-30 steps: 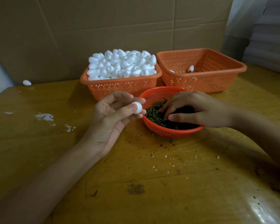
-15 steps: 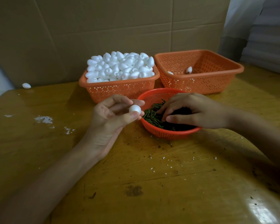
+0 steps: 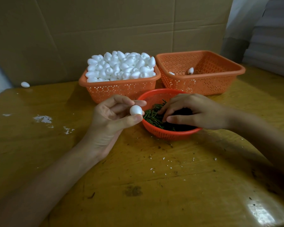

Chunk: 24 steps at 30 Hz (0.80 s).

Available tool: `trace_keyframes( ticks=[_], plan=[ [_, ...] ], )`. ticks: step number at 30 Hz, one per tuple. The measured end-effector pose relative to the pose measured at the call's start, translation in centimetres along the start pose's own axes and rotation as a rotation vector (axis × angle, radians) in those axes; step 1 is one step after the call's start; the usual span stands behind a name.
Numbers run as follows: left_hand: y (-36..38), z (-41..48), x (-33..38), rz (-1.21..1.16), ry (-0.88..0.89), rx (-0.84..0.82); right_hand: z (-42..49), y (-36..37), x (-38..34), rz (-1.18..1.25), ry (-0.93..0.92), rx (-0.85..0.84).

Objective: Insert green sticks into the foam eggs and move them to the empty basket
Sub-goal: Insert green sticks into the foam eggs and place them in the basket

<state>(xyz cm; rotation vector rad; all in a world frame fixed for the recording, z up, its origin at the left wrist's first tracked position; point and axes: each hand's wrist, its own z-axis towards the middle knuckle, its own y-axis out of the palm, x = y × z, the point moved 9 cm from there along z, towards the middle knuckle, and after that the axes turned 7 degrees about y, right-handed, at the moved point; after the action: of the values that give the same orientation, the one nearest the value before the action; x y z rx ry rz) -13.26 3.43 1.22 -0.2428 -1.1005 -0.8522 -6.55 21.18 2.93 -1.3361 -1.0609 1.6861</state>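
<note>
The left hand (image 3: 111, 118) pinches a small white foam egg (image 3: 135, 110) between the tip of the thumb below and the forefinger above, with the other fingers loosely curled behind it and the palm turned up. The egg is raised off the table, just beside the left rim of a round red mesh plastic basket (image 3: 170, 134). That basket holds a heap of short dark green sticks (image 3: 152, 116). The right hand (image 3: 193, 112) reaches into it from the right, fingers bent down with their tips among the sticks and the thumb stretched out flat. Whether it has a stick pinched cannot be told, as the fingertips hide it. Behind the round basket stand two rectangular orange perforated plastic baskets, close side by side. The left one (image 3: 121, 90) is piled above its rim with white foam eggs (image 3: 120, 67). The right one (image 3: 203, 84) holds only two eggs, one (image 3: 190, 70) leaning on the floor near the middle and one (image 3: 171, 73) by the left wall. All three baskets sit on a worn yellow-brown wooden table (image 3: 154, 185) dotted with white foam crumbs (image 3: 43, 119) and dark specks. A stray foam egg (image 3: 25, 84) lies at the table's far left edge, against a brown cardboard backdrop (image 3: 105, 30). Compared with a second ago, the egg has turned a little in the pinch and now sits above the thumb tip. The right hand has stayed in the sticks, and the baskets' contents are unchanged.
</note>
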Motion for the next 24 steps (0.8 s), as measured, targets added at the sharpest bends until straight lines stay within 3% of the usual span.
trace_keyframes(
  ticks=[24],
  plan=[
    [1.0, 0.0, 0.7, -0.037, 0.042, -0.073, -0.1, -0.1, -0.4, 0.004, -0.020, 0.002]
  ],
)
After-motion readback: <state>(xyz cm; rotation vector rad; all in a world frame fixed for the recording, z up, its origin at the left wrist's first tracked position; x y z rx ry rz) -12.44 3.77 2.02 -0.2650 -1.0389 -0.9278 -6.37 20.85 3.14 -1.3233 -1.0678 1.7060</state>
